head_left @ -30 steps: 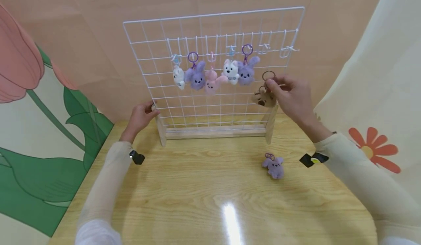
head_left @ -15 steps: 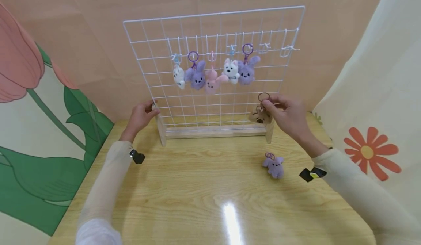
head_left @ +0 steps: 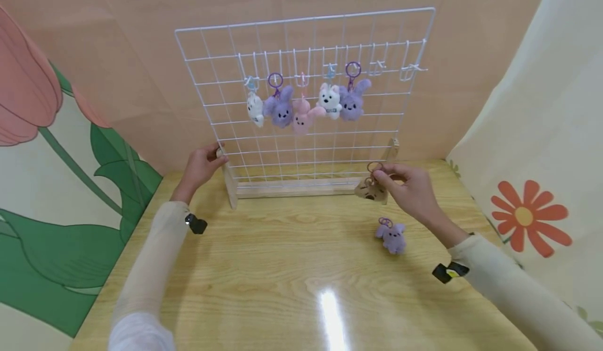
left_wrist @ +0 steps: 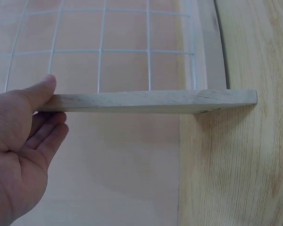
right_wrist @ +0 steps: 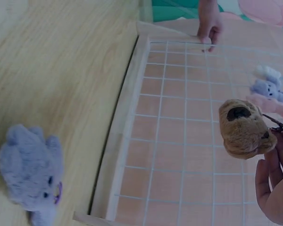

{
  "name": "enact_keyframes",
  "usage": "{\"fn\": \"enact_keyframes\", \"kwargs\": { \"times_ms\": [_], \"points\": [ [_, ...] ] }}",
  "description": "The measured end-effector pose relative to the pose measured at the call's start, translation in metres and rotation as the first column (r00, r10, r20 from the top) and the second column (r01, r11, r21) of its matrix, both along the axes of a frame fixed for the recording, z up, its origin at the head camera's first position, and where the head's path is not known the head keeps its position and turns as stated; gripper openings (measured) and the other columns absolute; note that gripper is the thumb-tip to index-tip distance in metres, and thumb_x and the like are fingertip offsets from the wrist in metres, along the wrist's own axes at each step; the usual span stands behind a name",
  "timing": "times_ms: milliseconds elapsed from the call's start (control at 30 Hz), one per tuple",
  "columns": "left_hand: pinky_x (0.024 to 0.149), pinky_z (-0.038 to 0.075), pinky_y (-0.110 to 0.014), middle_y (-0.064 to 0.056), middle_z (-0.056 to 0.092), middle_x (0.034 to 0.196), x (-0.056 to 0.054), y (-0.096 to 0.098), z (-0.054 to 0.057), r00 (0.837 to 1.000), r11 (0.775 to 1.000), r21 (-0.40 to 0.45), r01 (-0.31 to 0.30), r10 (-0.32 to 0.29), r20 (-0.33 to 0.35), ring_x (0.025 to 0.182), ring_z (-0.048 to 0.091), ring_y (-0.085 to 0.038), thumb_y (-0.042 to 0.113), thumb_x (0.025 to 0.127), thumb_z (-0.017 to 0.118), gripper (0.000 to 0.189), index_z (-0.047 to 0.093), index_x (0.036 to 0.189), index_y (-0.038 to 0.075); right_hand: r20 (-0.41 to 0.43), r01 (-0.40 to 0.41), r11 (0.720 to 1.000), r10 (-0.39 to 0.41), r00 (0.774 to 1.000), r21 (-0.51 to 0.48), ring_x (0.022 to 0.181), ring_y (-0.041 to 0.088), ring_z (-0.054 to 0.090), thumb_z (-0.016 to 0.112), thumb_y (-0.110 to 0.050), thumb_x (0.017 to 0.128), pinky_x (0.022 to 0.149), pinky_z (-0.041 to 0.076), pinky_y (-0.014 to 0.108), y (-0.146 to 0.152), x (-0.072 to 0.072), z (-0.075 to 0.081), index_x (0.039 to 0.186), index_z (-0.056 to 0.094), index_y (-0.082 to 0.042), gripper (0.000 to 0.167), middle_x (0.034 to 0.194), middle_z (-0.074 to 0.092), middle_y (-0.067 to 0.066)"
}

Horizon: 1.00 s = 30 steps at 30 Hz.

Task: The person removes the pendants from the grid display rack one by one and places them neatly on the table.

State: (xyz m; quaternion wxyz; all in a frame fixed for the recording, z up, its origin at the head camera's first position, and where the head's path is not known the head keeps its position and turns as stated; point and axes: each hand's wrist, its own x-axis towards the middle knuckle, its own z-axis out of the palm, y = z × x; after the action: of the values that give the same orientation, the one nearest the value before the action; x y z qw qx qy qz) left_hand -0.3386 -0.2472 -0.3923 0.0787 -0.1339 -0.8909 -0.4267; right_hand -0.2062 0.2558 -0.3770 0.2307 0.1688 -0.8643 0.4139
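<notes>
My right hand (head_left: 410, 191) pinches the ring of a brown plush keychain (right_wrist: 243, 129). The plush dangles low in front of the rack's right end. My left hand (head_left: 200, 168) grips the upper end of the wooden side leg (left_wrist: 146, 100) of the white wire grid rack (head_left: 303, 20), thumb on one side and fingers curled behind. From the grid's hooks hang a white plush (head_left: 255, 109), a purple plush (head_left: 281, 111), a pink plush (head_left: 303, 122), another white plush (head_left: 328, 100) and another purple plush (head_left: 350, 103). A loose purple plush keychain (head_left: 393, 238) lies on the table below my right hand.
Two white hooks at the grid's right, one of them the end hook (head_left: 409, 71), carry no plush. The rack's wooden base bar (head_left: 306, 188) rests on the wood-grain table (head_left: 264, 267). A peach cloth (head_left: 141, 6) hangs behind, and a flower-printed curtain (head_left: 523, 131) at the right.
My right hand has come down with the brown plush keychain, from near the hooks' height to the rack's lower right end. The left hand stays on the wooden leg.
</notes>
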Motion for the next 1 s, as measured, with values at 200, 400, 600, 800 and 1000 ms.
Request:
{"fn": "enact_keyframes", "kwargs": {
  "times_ms": [200, 400, 600, 800, 1000],
  "points": [
    [0.097, 0.057, -0.041, -0.027, 0.064, 0.131, 0.0, -0.002, -0.002, 1.0, 1.0, 0.006, -0.002, 0.002, 0.003, 0.119, 0.064, -0.037, 0.016, 0.1, 0.068, 0.053, 0.051, 0.145, -0.006, 0.016, -0.068, 0.998, 0.068, 0.998, 0.008, 0.085, -0.002, 0.067, 0.071, -0.013, 0.098, 0.072, 0.055, 0.01, 0.004, 0.006, -0.018, 0.101, 0.08, -0.006, 0.012, 0.099, 0.078, 0.011],
    [0.094, 0.059, -0.034, -0.028, 0.065, 0.13, 0.0, -0.001, -0.001, 1.0, 1.0, 0.001, 0.001, -0.001, -0.008, 0.117, 0.065, -0.037, 0.017, 0.1, 0.069, 0.054, 0.051, 0.145, -0.007, 0.066, -0.127, 0.992, 0.125, 0.99, 0.023, 0.086, 0.005, 0.069, 0.071, -0.01, 0.097, 0.067, 0.056, 0.015, 0.007, 0.013, -0.035, 0.103, 0.08, -0.007, 0.01, 0.102, 0.078, 0.01],
    [0.094, 0.059, -0.04, -0.026, 0.065, 0.128, 0.0, -0.001, -0.001, 1.0, 1.0, 0.002, -0.002, 0.002, -0.006, 0.115, 0.066, -0.035, 0.018, 0.099, 0.07, 0.054, 0.051, 0.145, -0.006, 0.126, -0.173, 0.985, 0.17, 0.977, 0.015, 0.088, 0.01, 0.07, 0.069, -0.011, 0.099, 0.072, 0.059, 0.021, 0.009, 0.017, -0.055, 0.104, 0.079, -0.01, 0.011, 0.102, 0.078, 0.006],
    [0.096, 0.058, -0.045, -0.026, 0.064, 0.13, 0.0, -0.001, -0.001, 1.0, 1.0, 0.008, -0.002, 0.002, 0.006, 0.117, 0.065, -0.036, 0.018, 0.1, 0.069, 0.055, 0.05, 0.146, -0.006, 0.19, -0.209, 0.978, 0.2, 0.961, 0.024, 0.088, 0.009, 0.07, 0.068, -0.016, 0.1, 0.075, 0.06, 0.027, 0.012, 0.018, -0.07, 0.104, 0.079, -0.014, 0.011, 0.098, 0.078, -0.002],
    [0.097, 0.057, -0.046, -0.026, 0.064, 0.131, 0.0, -0.001, -0.001, 1.0, 1.0, -0.003, -0.003, 0.003, 0.008, 0.117, 0.065, -0.036, 0.021, 0.1, 0.069, 0.056, 0.05, 0.147, -0.004, 0.277, -0.269, 0.963, 0.254, 0.927, 0.016, 0.085, 0.011, 0.07, 0.068, -0.019, 0.1, 0.071, 0.06, 0.029, 0.018, 0.02, -0.08, 0.104, 0.078, -0.016, 0.011, 0.095, 0.076, -0.006]
  ]
}}
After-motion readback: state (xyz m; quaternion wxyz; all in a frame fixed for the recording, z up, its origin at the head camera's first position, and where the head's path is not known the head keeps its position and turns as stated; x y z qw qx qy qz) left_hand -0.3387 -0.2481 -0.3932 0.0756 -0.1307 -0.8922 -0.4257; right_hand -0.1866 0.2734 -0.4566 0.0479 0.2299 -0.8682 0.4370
